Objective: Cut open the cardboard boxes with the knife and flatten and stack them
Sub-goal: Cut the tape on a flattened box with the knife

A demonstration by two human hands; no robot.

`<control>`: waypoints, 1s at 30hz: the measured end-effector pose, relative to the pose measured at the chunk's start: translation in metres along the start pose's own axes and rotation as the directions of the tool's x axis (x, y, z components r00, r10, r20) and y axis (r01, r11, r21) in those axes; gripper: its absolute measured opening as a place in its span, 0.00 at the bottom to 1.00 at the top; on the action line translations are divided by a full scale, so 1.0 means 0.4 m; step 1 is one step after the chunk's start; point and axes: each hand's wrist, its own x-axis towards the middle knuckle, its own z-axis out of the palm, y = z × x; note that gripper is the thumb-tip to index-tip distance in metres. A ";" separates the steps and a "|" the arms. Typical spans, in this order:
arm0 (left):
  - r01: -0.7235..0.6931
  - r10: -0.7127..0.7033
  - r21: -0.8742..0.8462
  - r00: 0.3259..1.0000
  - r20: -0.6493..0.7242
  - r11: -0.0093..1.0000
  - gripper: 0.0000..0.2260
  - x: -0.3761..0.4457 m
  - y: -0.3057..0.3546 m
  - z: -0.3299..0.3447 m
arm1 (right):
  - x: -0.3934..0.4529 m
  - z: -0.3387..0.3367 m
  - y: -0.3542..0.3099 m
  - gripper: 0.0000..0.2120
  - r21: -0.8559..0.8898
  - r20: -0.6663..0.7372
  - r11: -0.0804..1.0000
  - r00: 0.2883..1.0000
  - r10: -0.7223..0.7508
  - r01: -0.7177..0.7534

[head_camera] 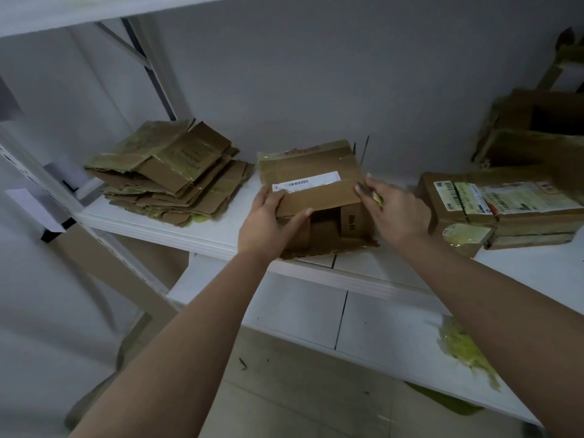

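A brown cardboard box with a white barcode label lies on the white shelf; its near end is open and the flaps are torn. My left hand grips the box's near left corner, fingers on the top panel and thumb along the front edge. At the top panel's right edge, my right hand holds a small knife. Only a dark tip and a yellow-green bit of it show. To the left is a stack of flattened boxes.
Taped boxes with labels sit close on the right, and opened boxes stand behind them. Crumpled yellow-green tape lies on the lower shelf. A slanted metal upright is at the left, with a wall behind.
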 end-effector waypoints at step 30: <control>-0.205 0.278 -0.264 0.920 0.275 0.942 0.48 -0.034 -0.033 -0.134 | -0.074 -0.054 0.052 0.40 0.194 0.182 0.980 0.983 -0.002 -0.034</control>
